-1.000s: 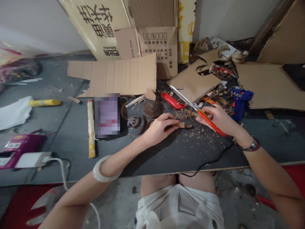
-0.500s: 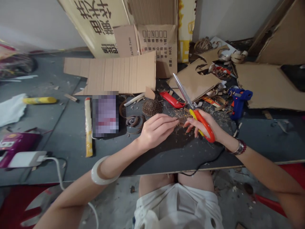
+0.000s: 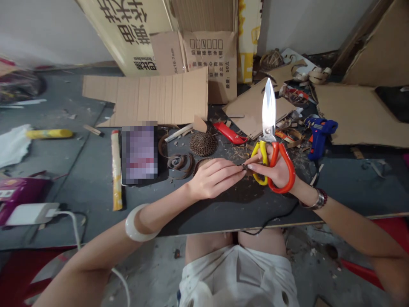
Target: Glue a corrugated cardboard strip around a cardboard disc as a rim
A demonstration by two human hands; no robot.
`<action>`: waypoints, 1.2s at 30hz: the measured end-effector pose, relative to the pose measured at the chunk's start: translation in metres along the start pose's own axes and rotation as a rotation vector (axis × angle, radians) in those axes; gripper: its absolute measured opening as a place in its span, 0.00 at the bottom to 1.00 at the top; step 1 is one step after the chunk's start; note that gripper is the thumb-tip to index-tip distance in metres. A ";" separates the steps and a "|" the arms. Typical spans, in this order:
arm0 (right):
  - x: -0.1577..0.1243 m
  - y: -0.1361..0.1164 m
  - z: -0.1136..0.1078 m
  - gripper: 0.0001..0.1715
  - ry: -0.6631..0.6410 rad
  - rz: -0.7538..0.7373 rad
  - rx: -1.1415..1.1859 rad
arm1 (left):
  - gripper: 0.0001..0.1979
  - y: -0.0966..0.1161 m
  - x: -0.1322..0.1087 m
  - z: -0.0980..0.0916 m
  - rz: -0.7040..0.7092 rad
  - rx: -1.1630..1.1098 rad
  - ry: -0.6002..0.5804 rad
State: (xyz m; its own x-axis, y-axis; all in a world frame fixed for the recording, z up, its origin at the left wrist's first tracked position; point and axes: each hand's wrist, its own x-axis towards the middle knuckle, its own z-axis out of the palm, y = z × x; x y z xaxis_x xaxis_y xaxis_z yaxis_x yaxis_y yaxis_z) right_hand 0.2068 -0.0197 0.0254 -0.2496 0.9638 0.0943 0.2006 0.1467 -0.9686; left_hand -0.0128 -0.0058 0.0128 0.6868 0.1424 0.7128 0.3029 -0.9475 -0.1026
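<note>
Pinches a small, dark brown scrap between the closed fingertips of the left grip and apparently meets it with the right grip, curled round metal scissors with red and yellow loop handles and closed blades, above the dark grey desk, near a brown, honeycomb-textured dome. Should handle as light, thin and easily crushed, so best taken gently by the ends, unlike the stiff, heavier scissors. Lies mostly hidden under fingertips, with material, length and exact contact too small to tell.

Cardboard on dark table
</note>
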 end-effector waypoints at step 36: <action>0.004 0.007 -0.004 0.14 0.027 0.144 0.160 | 0.13 0.008 0.014 0.011 -1.527 -1.506 0.259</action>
State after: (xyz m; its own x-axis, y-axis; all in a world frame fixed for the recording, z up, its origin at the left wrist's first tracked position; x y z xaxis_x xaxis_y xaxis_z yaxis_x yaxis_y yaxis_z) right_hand 0.2107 -0.0139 0.0194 -0.2038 0.9780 -0.0438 0.0789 -0.0282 -0.9965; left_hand 0.0066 -0.0080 0.0144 0.3610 0.8993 -0.2468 -0.3172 0.3673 0.8743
